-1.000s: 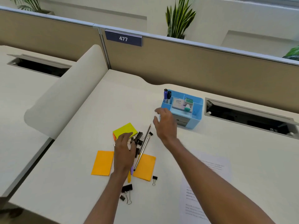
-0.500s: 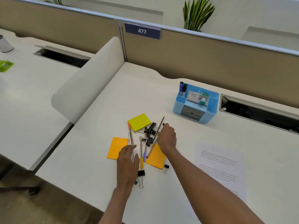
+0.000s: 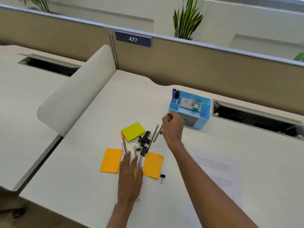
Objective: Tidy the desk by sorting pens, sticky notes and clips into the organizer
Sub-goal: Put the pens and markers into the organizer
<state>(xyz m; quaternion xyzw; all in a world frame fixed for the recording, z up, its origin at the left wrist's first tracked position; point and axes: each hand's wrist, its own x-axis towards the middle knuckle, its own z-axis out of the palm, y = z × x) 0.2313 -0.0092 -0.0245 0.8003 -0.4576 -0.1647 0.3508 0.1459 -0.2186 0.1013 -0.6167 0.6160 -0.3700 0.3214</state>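
**Head view: right hand lifts a pen beside the blue organizer**

Head camera looks down on a pale desk. Right of centre, the right hand is closed around a thin pen. Its long axis runs diagonally, the orange-tipped end pointing to the upper right toward the organizer and the silver end slanting down to the lower left. The pen is raised just beside the front left corner of the blue organizer, which sits in the upper right of the desk with two dark markers upright in its back left compartment.

Below centre, the left hand lies flat with fingers spread, holding nothing, over a yellow and a purple pen that point toward the top of the frame.

Between the hands lies a pile of black binder clips, touching a lime sticky pad. An orange-capped pen lies along the pad's left edge. Two orange sticky pads flank the left hand's fingers. A single clip sits beside the right orange pad. A printed sheet lies at lower right.
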